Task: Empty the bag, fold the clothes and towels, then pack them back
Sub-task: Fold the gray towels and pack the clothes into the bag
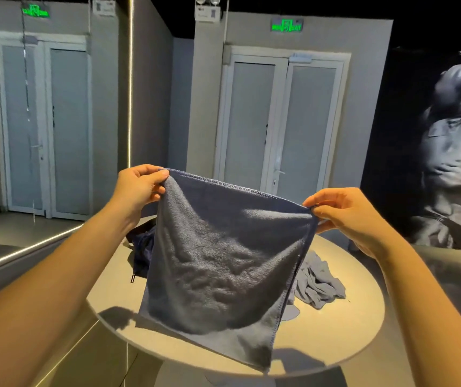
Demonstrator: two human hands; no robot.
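I hold a grey-blue towel (pixel 218 263) spread out in the air above a round table (pixel 363 331). My left hand (pixel 137 185) pinches its upper left corner. My right hand (pixel 346 216) pinches its upper right corner. The towel hangs flat, and its lower edge reaches down near the table's front rim. Behind the towel on the left lies a dark navy bag (pixel 140 252) with a zip pull, mostly hidden. To the right on the table lies a crumpled grey garment (pixel 318 286).
A mirrored wall (pixel 50 121) stands at the left with a lit strip along its base. White double doors (pixel 282 121) under a green exit sign are straight ahead. A pale statue-like figure (pixel 452 163) stands at the right against a dark wall.
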